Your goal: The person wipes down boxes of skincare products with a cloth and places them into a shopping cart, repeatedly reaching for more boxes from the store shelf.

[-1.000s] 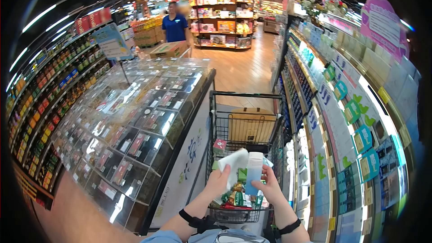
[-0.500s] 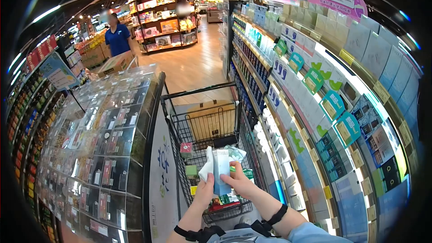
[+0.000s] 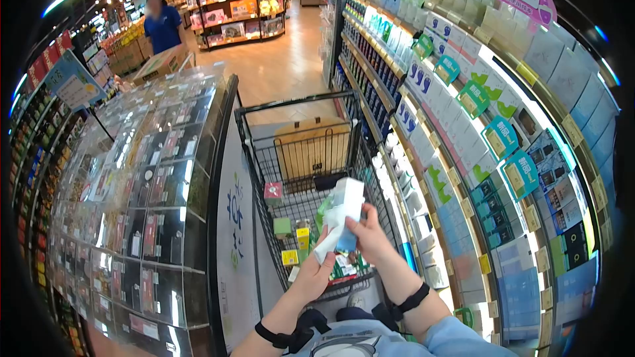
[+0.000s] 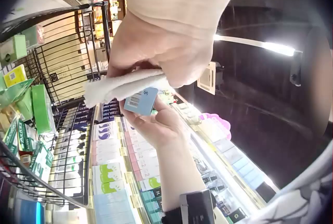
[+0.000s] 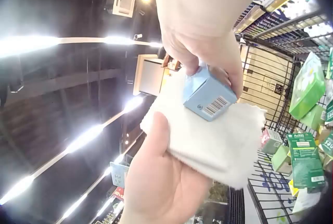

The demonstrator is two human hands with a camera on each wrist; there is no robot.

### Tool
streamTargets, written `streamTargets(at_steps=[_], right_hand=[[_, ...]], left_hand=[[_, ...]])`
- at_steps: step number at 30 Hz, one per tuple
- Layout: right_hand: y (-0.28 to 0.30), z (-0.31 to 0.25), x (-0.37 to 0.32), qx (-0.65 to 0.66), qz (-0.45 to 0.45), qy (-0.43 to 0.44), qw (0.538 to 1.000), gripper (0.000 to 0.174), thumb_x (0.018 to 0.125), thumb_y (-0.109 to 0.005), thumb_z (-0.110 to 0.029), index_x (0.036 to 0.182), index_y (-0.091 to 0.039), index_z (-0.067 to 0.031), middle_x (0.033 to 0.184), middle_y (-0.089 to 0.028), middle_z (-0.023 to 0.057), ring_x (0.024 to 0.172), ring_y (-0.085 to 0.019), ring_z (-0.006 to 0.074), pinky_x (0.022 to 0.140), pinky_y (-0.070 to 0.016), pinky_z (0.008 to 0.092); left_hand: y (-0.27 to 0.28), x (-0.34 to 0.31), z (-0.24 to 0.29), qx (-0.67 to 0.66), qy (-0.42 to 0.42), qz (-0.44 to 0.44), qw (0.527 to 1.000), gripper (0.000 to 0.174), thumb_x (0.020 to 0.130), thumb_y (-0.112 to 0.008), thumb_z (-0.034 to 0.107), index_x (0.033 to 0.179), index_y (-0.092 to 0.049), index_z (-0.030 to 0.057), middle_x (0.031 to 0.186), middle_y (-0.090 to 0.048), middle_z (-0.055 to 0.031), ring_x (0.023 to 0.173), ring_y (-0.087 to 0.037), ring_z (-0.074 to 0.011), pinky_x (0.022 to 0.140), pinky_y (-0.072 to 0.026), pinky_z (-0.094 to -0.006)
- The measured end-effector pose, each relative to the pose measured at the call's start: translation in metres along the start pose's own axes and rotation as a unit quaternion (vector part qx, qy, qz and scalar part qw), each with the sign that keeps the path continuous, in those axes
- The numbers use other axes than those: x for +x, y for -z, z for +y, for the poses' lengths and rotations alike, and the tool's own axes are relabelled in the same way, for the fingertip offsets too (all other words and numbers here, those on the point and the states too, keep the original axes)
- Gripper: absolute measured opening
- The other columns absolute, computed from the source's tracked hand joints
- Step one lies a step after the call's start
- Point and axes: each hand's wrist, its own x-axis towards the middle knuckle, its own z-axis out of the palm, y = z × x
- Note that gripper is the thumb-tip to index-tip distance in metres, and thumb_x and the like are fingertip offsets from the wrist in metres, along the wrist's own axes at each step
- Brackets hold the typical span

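My right hand (image 3: 372,235) grips a slim carton (image 3: 352,197), white towards its top and light blue lower down. A barcode shows on the carton's blue end (image 5: 208,96) in the right wrist view. My left hand (image 3: 314,277) holds a white cloth (image 3: 329,243) between thumb and fingers, and the cloth lies against the carton's side. From the left wrist, the folded cloth (image 4: 122,87) spans across the box just above its barcode end. Both hands are over a black wire shopping cart (image 3: 248,152), and the carton leans to the right at its top.
Green and yellow packages (image 3: 303,238) and a pink box (image 3: 272,190) lie in the cart. Clear bins (image 3: 152,185) of goods line the left. Lit shelves of boxed products (image 3: 456,158) run along the right. A person in a blue shirt (image 3: 163,30) stands beyond the bins.
The cloth, held apart from the upright carton a second ago, came up beside it and now lies against it. The carton has tilted. The head view has swung right and slightly down.
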Motion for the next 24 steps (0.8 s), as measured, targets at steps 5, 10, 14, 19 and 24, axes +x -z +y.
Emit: streamTargets(at_steps=[5, 10, 14, 19, 24], right_hand=[[-0.001, -0.005, 0.007, 0.004, 0.025, 0.027, 0.999, 0.060, 0.086, -0.062, -0.014, 0.131, -0.022, -0.0128, 0.112, -0.054, 0.0102, 0.099, -0.055, 0.0204, 0.079, -0.0475, 0.0364], [-0.015, 0.011, -0.001, -0.056, 0.008, -0.017, 0.998, 0.068, 0.084, -0.064, -0.020, 0.136, -0.021, -0.0073, 0.111, -0.053, 0.0062, 0.093, -0.057, 0.0159, 0.070, -0.0481, 0.0310], [-0.027, 0.039, -0.009, -0.118, -0.055, -0.071, 0.989, 0.069, 0.081, -0.068, -0.023, 0.135, -0.030, -0.0045, 0.110, -0.052, 0.0061, 0.086, -0.055, 0.0131, 0.061, -0.0422, 0.0242], [-0.044, 0.032, -0.020, -0.119, -0.006, -0.063, 0.991, 0.071, 0.079, -0.068, -0.021, 0.136, -0.028, -0.0073, 0.109, -0.053, 0.0065, 0.087, -0.053, 0.0123, 0.058, -0.0377, 0.0231], [-0.037, 0.030, -0.023, -0.152, -0.034, -0.046, 0.987, 0.068, 0.080, -0.065, -0.016, 0.135, -0.026, -0.0067, 0.108, -0.055, 0.0078, 0.086, -0.052, 0.0112, 0.059, -0.0368, 0.0233]], left_hand=[[0.021, -0.022, 0.001, -0.031, 0.174, -0.021, 0.984, 0.048, 0.097, -0.042, 0.027, 0.133, -0.036, -0.0037, 0.122, -0.051, -0.0116, 0.109, -0.050, -0.0174, 0.093, -0.0386, -0.0286], [0.054, -0.011, 0.000, -0.176, 0.161, 0.169, 0.956, 0.048, 0.097, -0.039, 0.038, 0.120, -0.047, -0.0035, 0.103, -0.060, -0.0086, 0.090, -0.057, -0.0124, 0.076, -0.0453, -0.0255], [0.064, 0.005, 0.004, -0.101, 0.185, 0.106, 0.972, 0.047, 0.097, -0.040, 0.031, 0.128, -0.041, -0.0052, 0.120, -0.054, -0.0133, 0.110, -0.050, -0.0160, 0.092, -0.0391, -0.0275], [0.048, 0.006, 0.009, 0.005, -0.038, 0.012, 0.999, 0.058, 0.096, -0.042, 0.016, 0.143, -0.014, -0.0012, 0.138, -0.038, -0.0128, 0.126, -0.036, -0.0178, 0.104, -0.0257, -0.0286], [0.047, -0.014, 0.004, 0.094, -0.042, -0.003, 0.995, 0.054, 0.096, -0.041, 0.015, 0.141, -0.019, -0.0020, 0.138, -0.038, -0.0140, 0.126, -0.036, -0.0186, 0.104, -0.0263, -0.0299]])
